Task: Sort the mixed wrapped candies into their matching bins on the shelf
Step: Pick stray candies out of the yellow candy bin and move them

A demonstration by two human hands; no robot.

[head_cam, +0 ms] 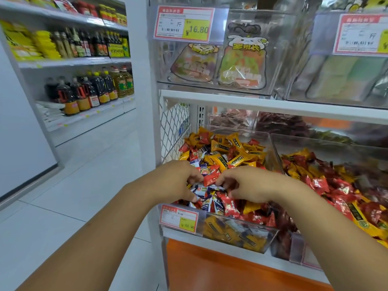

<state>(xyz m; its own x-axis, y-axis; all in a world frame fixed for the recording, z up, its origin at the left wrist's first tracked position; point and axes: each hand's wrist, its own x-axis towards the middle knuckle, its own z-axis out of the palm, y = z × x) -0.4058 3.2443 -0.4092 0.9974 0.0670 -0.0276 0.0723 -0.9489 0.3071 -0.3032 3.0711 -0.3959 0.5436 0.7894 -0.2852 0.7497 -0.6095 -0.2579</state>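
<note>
Both arms reached fwd into the near-left clear bin (pixel 241 221) on the lower shelf (pixel 273 105). The bin was full of mixed wrapped candies: yellow candies (pixel 222 160) mostly at the far side, blue-white candies (pixel 204 191) and red ones nearer the front. My left hand (pixel 178 181) sat palm-down at the bin's left side, fingers curled into the pile, thumb on the blue-white pcs. My right hand (pixel 247 185) was just right of it, fingers also curled down. One red candy (pixel 211 178) lay btwn the two hands, touching fingertips on both sides. Couldn't tell if either grip was actually clamped on it or just resting against it. A price tag (pixel 178 219) hung on the bin's front wall at the left. Just right stood a 2nd clear bin (pixel 304 141) w/ red and yellow wrapped pcs. On the shelf above, clear boxes held bagged snacks (pixel 241 64), w/ a tag reading 16.80 (pixel 184 24). Far left, another shelf unit carried oil bottles (pixel 94 91). An orange panel (pixel 231 269) ran below the bins.
</note>
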